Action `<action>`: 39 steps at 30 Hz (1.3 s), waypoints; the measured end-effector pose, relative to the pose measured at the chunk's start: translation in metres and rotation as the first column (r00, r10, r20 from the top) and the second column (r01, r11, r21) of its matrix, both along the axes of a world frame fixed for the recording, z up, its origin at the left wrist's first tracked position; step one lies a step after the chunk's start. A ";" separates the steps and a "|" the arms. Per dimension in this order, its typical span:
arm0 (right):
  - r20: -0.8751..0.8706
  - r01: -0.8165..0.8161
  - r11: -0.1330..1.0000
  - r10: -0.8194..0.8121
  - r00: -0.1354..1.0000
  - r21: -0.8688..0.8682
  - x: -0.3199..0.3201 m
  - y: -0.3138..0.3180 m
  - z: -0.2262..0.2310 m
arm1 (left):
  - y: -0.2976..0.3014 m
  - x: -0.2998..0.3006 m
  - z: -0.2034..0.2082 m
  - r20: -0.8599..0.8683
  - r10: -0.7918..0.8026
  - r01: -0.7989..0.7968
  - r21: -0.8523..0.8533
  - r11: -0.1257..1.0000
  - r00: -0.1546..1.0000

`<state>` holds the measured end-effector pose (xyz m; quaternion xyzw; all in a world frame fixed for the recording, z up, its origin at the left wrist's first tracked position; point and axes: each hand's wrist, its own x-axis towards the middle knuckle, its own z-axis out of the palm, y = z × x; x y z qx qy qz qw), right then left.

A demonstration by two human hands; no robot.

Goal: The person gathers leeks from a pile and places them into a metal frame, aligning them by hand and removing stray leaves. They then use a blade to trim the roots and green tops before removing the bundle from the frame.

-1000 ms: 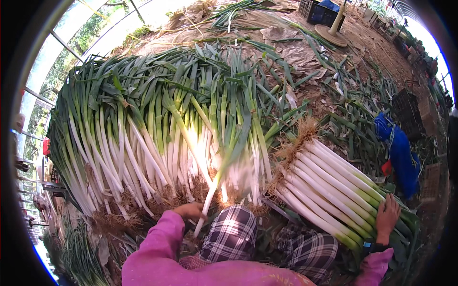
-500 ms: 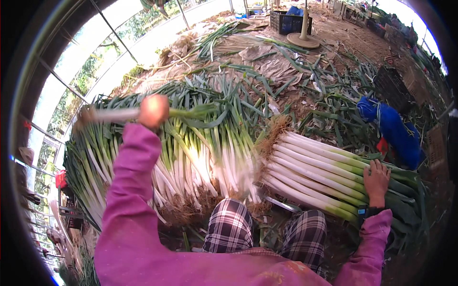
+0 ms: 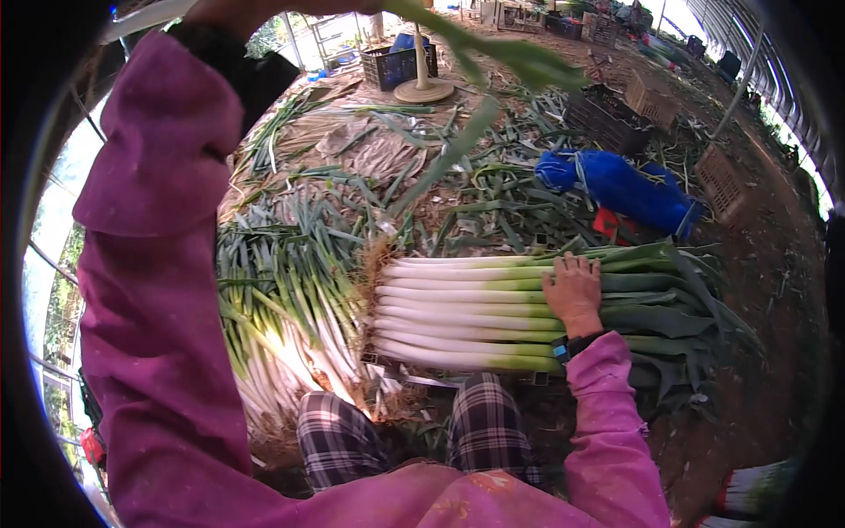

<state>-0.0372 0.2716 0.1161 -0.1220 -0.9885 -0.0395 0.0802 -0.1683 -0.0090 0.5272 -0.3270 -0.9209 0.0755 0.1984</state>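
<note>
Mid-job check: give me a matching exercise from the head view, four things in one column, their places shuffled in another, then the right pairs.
Things
1. Right hand
2. Blue bundle
3. Beige stand
4. Looser leek pile

Places
A. To the left of the neat leek row
B. Beyond that row, right next to a red thing
C. Resting on top of that row
D. By a black crate with something blue in it

Pairs: 1-C, 2-B, 3-D, 4-A

No text, labels, numbers or signs legible.
</note>
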 end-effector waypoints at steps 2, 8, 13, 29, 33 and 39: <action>-0.016 -0.009 1.000 0.009 1.000 0.002 -0.001 0.000 -0.003 | 0.024 -0.015 -0.027 -0.083 -0.222 0.231 0.128 0.964 0.972; -0.095 -0.010 1.000 0.012 0.995 0.019 0.010 0.007 -0.003 | 0.097 -0.038 -0.228 0.144 -0.307 0.216 0.441 0.871 0.941; -0.100 -0.068 0.998 0.067 0.993 -0.003 0.002 -0.005 -0.003 | 0.103 -0.018 -0.458 0.253 -0.437 0.217 0.595 0.774 0.863; 0.073 0.015 1.000 -0.015 0.997 0.012 0.002 -0.012 0.011 | 0.106 0.006 -0.468 0.467 -0.493 0.119 0.626 0.771 0.734; -0.130 -0.096 0.992 0.106 0.986 0.086 0.003 -0.003 0.000 | 0.107 -0.009 -0.473 0.572 -0.470 0.087 0.569 0.818 0.673; -0.152 -0.105 0.989 0.120 0.981 0.102 0.003 0.001 -0.004 | 0.109 -0.026 -0.487 0.610 -0.419 0.056 0.523 0.850 0.672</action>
